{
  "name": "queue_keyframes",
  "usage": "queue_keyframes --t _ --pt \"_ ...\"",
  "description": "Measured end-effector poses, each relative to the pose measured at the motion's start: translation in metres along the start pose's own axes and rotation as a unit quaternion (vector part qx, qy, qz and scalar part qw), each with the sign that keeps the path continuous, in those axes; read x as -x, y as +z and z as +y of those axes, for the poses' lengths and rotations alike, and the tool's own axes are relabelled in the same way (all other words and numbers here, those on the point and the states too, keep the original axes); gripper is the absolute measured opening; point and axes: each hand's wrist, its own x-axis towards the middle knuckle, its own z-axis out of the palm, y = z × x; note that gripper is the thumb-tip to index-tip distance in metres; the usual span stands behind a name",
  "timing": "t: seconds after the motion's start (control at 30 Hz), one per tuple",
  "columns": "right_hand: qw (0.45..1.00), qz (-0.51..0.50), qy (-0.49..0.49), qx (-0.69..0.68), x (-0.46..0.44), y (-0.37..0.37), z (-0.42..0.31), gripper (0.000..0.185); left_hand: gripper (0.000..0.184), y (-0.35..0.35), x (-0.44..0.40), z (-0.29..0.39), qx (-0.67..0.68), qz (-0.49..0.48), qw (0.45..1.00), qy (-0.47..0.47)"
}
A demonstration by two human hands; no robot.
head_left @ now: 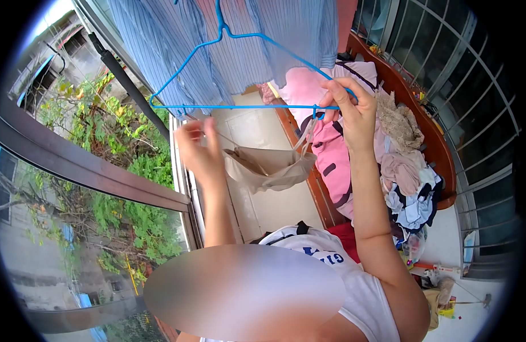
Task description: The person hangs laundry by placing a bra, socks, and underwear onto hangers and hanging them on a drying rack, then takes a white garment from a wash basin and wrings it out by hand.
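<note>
A blue hanger (234,106) is held up level in front of me. My right hand (349,108) is closed round its right corner. From its lower bar hangs a beige strapped garment (268,168), with one strap looped near the small hook beside my right fingers. The other strap runs up to my left hand (201,142), raised under the left part of the bar. My left fingers are curled and blurred, close to that strap; whether they grip it cannot be made out.
Blue striped cloth (274,51) hangs behind the hanger. An open window frame (92,157) stands at left. At right, a brown wooden bench (445,154) bears pink bedding (331,154) and piled clothes (414,194), with barred windows beyond.
</note>
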Motion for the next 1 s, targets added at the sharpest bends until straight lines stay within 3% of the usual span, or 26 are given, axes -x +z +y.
queue_keyframes --t 0.07,0.1,0.17,0.23,0.3,0.37,0.5,0.57,0.63,0.67,0.8,0.9,1.0 --pt "1.000 0.006 -0.005 -0.010 0.002 0.007 -0.003 0.018 0.012 0.010 0.026 0.029 0.181 -0.180 0.966 -0.037" --pt "1.000 0.010 -0.012 -0.020 0.004 0.011 -0.004 0.017 0.017 0.016 0.032 0.044 0.238 -0.252 0.935 -0.072" --pt "0.999 0.004 -0.014 -0.032 0.004 0.013 -0.003 0.017 0.034 0.025 0.029 0.058 0.445 -0.337 0.811 -0.173" --pt "0.999 -0.007 0.011 -0.049 0.003 0.012 -0.005 0.016 0.032 0.029 0.014 0.069 0.569 -0.338 0.688 -0.298" --pt "0.999 -0.001 0.015 -0.046 0.003 0.010 -0.003 0.016 0.029 0.037 0.009 0.064 0.569 -0.353 0.678 -0.302" --pt "0.993 -0.002 0.078 -0.083 0.003 0.008 -0.001 0.017 0.029 0.041 0.008 0.066 0.553 -0.330 0.710 -0.284" --pt "0.983 0.063 0.052 -0.164 0.017 0.011 0.030 0.030 0.030 0.044 0.004 0.067 0.542 -0.288 0.732 -0.294" --pt "0.995 -0.015 0.097 -0.014 0.038 0.010 0.043 0.044 0.029 0.046 0.000 0.067 0.549 -0.277 0.730 -0.298" --pt "0.984 -0.037 0.013 0.176 0.047 0.025 0.042 0.051 0.028 0.048 0.001 0.064 0.551 -0.258 0.731 -0.308" --pt "0.979 -0.010 0.002 0.201 0.049 0.035 0.039 0.033 0.028 0.048 0.002 0.064 0.555 -0.259 0.728 -0.309" --pt "0.970 0.016 -0.016 0.240 0.036 0.040 0.039 0.016 0.028 0.048 0.004 0.065 0.551 -0.260 0.729 -0.311" --pt "0.949 0.017 -0.037 0.312 0.037 0.034 0.038 0.013 0.028 0.048 0.002 0.065 0.548 -0.245 0.732 -0.321" --pt "0.957 0.017 -0.029 0.289 0.036 0.028 0.028 0.013 0.028 0.047 0.003 0.061 0.541 -0.240 0.738 -0.325"
